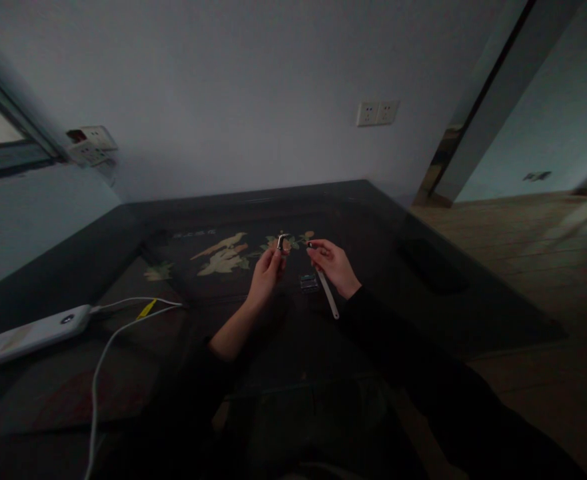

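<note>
My left hand [268,270] is closed, with a small shiny metal piece [280,242] pinched between thumb and fingers; its exact kind is too small to make out. Just to the right, my right hand [334,263] is closed around a slim white stick-like handle [329,297]. The handle's lower end sticks out below the palm, and a small dark tip shows at the fingertips. Both hands are over the dark table, a short gap apart. Between them, nearer to me, a small clear plastic case [308,283] lies on the tabletop.
The dark table [273,353] has a painted bird and flowers. At left lies a white power bank [38,333] with a white cable [96,380] running toward me. A dark flat object [433,267] is at right. Wall sockets [377,113] are behind the table.
</note>
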### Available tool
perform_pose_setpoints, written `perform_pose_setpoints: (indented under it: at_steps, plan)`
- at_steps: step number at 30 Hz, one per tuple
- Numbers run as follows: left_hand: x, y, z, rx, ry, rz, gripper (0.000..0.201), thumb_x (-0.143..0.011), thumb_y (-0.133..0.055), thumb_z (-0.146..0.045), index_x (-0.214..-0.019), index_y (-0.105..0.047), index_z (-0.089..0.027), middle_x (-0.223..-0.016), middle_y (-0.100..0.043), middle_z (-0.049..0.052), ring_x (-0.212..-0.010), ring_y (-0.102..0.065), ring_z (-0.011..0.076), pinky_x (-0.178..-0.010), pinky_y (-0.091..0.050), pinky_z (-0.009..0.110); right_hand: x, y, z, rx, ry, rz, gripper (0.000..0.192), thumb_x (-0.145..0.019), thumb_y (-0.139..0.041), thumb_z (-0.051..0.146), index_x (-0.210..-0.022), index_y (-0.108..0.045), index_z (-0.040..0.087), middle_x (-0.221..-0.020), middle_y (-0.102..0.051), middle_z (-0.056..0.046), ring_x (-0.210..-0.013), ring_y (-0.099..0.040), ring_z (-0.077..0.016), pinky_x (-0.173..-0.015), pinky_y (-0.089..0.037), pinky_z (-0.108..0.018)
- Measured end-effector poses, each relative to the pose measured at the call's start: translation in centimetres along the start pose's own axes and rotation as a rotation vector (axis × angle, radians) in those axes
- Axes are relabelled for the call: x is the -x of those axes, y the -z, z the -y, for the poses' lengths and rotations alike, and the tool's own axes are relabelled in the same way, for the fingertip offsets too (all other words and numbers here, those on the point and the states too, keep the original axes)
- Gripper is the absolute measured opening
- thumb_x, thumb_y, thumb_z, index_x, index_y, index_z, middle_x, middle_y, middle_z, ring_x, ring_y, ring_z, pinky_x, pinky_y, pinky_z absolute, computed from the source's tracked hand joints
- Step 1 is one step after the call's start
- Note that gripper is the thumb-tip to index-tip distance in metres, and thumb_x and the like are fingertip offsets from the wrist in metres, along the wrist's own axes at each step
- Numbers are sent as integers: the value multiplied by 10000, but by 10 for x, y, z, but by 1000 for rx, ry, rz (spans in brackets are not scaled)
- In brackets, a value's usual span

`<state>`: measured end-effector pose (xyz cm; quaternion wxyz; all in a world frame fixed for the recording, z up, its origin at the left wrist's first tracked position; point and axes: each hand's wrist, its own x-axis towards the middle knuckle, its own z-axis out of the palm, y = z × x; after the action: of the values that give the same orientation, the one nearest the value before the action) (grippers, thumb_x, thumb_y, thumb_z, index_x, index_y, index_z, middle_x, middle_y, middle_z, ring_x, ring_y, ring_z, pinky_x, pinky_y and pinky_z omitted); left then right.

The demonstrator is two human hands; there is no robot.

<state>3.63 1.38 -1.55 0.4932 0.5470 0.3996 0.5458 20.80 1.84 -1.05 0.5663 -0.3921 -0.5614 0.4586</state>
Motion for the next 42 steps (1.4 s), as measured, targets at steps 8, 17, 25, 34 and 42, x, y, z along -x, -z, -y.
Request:
perform_pose_setpoints:
  at_steps: [8,17,25,34,42]
  plan:
    - [2,1,2,-177,-203,24,294,-925,-472,-457,-1036,-561,-199,-698,-496,-20,-620,-437,104,-603,-375,218,-1,7,12,18,139,46,446,-728,-727,495,-1040,-607,200,-673,-533,36,-569,-491,-108,-526,-399,-247]
    - [7,1,-3,-444,-338,98,277,-956,-412,-379,-1096,-542,-178,-1039,-627,64,-949,-558,168,-861,-422,284,3,8,19,73,250,116,426,-762,-719,443,-1099,-613,206,-739,-526,19,-609,-469,-107,-542,-385,-241]
    - [8,1,-2,-561,-349,112,185,-911,-449,-246,-1024,-572,-164,-956,-644,57,-849,-569,160,-796,-434,275,6,8,19,146,294,161,426,-789,-686,445,-1144,-607,221,-785,-542,0,-650,-488,-125,-583,-429,-256]
    - [9,1,-5,-581,-353,84,173,-907,-465,-223,-966,-612,-152,-862,-646,39,-774,-563,146,-720,-422,239,9,6,21,150,305,189,416,-787,-690,445,-1132,-610,226,-786,-553,-5,-685,-519,-140,-609,-448,-270]
    - [11,1,-7,-597,-371,94,185,-913,-450,-221,-961,-612,-147,-848,-641,38,-753,-558,142,-704,-413,237,8,7,20,163,307,182,434,-785,-694,455,-1139,-611,219,-788,-564,-9,-687,-529,-141,-615,-461,-273]
